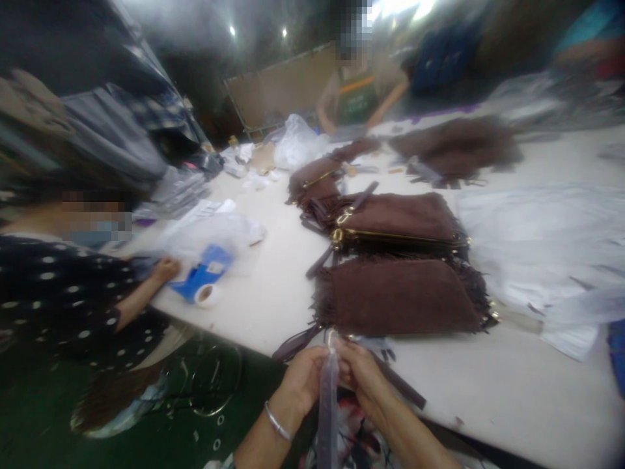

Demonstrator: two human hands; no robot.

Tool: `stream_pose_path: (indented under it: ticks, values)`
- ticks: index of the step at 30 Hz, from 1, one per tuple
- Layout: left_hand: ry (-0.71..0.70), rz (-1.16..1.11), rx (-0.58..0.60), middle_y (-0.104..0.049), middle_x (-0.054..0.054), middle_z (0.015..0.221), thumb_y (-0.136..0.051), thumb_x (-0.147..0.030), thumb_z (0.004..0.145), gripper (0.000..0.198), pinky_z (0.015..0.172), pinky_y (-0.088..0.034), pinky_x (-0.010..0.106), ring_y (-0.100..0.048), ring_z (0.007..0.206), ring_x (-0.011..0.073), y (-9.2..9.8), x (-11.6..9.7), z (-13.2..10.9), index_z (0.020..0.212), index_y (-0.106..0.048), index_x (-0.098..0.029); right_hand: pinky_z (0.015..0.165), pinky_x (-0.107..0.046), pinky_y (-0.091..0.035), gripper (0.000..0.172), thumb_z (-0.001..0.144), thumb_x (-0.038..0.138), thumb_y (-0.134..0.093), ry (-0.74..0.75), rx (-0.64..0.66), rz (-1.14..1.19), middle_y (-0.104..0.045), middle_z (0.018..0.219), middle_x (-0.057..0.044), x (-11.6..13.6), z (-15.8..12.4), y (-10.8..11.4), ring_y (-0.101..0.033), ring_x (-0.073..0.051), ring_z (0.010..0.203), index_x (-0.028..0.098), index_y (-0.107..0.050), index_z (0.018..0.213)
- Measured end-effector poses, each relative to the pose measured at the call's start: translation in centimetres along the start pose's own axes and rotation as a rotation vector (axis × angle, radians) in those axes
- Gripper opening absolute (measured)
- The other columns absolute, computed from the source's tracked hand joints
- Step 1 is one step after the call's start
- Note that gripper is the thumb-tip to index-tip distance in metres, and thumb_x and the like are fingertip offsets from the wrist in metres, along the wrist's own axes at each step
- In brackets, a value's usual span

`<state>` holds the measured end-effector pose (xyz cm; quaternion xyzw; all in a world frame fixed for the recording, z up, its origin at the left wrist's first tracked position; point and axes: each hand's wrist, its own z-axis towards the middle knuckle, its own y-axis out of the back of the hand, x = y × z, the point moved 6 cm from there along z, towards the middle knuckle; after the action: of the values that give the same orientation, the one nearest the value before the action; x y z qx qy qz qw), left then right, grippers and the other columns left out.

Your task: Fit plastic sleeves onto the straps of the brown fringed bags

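My left hand (303, 379), with a silver bangle at the wrist, and my right hand (362, 372) meet at the table's near edge. Both are closed on a bag strap (328, 413), which hangs down between them and looks purplish-grey and shiny. A pale metal fitting (331, 339) shows at its top, blurred. Just beyond my hands lies a brown suede bag (398, 296) with fringed ends. Behind it, a second brown bag (400, 215) has a gold zip along its near side. A dark flat strip (400, 384) rests by my right forearm.
More brown fringed bags (317, 176) and a brown pile (456, 146) lie farther back. Clear plastic sheets (547, 241) cover the right side. At left, a co-worker's hand (166, 268) is near a blue tape dispenser (202, 273). Another person (359, 98) is across the table.
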<state>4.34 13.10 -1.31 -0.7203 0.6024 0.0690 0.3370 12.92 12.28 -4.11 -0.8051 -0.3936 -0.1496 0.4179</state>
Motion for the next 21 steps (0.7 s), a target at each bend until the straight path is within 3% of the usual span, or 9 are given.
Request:
stream_pose_path:
  ticks: [5, 9, 13, 21]
  values:
    - [-0.183, 0.151, -0.053, -0.066, 0.005, 0.064, -0.065, -0.026, 0.069, 0.016, 0.053, -0.044, 0.023, -0.059, 0.053, 0.0135, 0.6, -0.3, -0.1, 0.075, -0.065, -0.011, 0.036, -0.015, -0.027, 0.040, 0.063, 0.049, -0.076, 0.009, -0.010, -0.012, -0.039, 0.042, 0.011, -0.2, 0.2, 0.3, -0.032, -0.003, 0.034, 0.017, -0.053, 0.070]
    - [-0.218, 0.280, -0.065, -0.068, 0.006, 0.073, -0.067, -0.039, 0.072, 0.028, 0.057, -0.044, 0.023, -0.061, 0.059, 0.0133, 1.0, -0.6, -0.9, 0.082, -0.064, -0.012, 0.033, -0.015, -0.021, 0.042, 0.060, 0.050, -0.076, 0.057, -0.043, -0.021, -0.039, 0.041, 0.011, -0.2, 0.5, 0.5, -0.028, -0.002, 0.031, 0.017, -0.050, 0.065]
    - [-0.258, 0.436, -0.048, -0.066, 0.005, 0.069, -0.063, -0.048, 0.074, 0.038, 0.058, -0.045, 0.025, -0.059, 0.057, 0.0134, 0.4, -1.4, -1.6, 0.081, -0.066, -0.011, 0.032, -0.015, -0.019, 0.042, 0.059, 0.051, -0.075, 0.088, -0.079, -0.035, -0.040, 0.041, 0.011, -0.2, 0.6, 0.7, -0.029, -0.002, 0.030, 0.018, -0.049, 0.062]
    - [-0.339, 0.653, -0.039, -0.064, 0.005, 0.058, -0.064, -0.043, 0.073, 0.032, 0.049, -0.038, 0.023, -0.052, 0.049, 0.0124, 0.2, -2.0, 0.2, 0.066, -0.065, -0.012, 0.030, -0.015, -0.018, 0.044, 0.061, 0.053, -0.073, 0.087, -0.083, -0.077, -0.037, 0.036, 0.012, -0.1, 0.2, 0.6, -0.026, -0.002, 0.027, 0.020, -0.045, 0.057]
